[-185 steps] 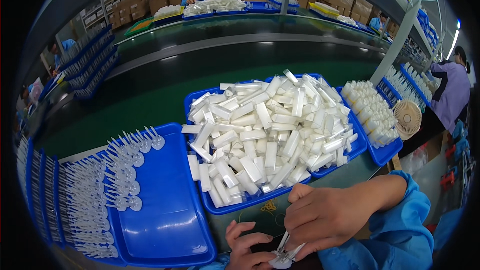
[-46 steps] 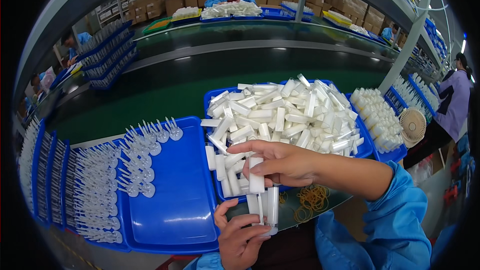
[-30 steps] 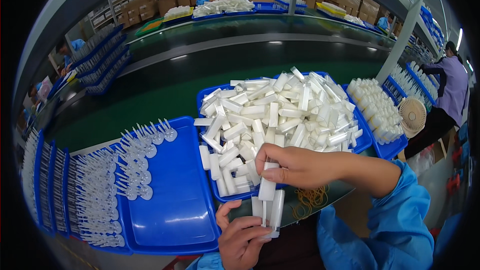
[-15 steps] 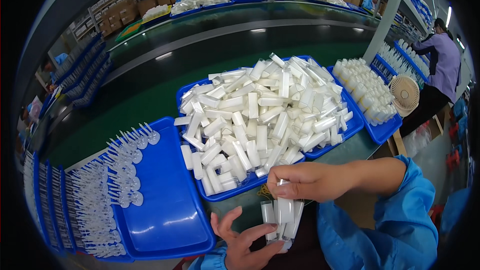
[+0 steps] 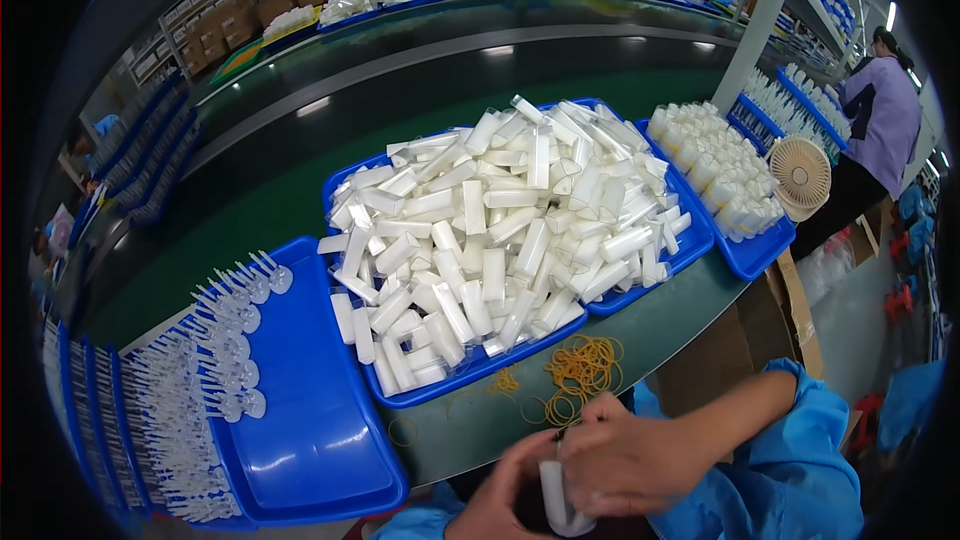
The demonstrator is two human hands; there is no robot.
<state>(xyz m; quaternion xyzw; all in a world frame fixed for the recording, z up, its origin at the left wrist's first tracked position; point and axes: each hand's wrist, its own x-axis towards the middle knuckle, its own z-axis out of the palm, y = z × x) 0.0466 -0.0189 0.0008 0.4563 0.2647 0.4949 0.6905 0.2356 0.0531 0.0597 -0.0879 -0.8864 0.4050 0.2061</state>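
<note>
Both hands, left hand (image 5: 505, 495) and right hand (image 5: 625, 460), clasp a white tube bundle (image 5: 556, 496) below the rubber bands (image 5: 583, 368), apparently banding it.

At the lower edge, the right hand (image 5: 625, 460) and the left hand (image 5: 505, 500) are closing together on a white tube (image 5: 555, 495). Just beyond them, yellow rubber bands (image 5: 580, 370) are lying on the green worktop (image 5: 660, 325), beside a blue tray (image 5: 470, 372) piled with white tubes. Another blue tray (image 5: 320, 430) is holding clear spoons (image 5: 215, 360).
</note>
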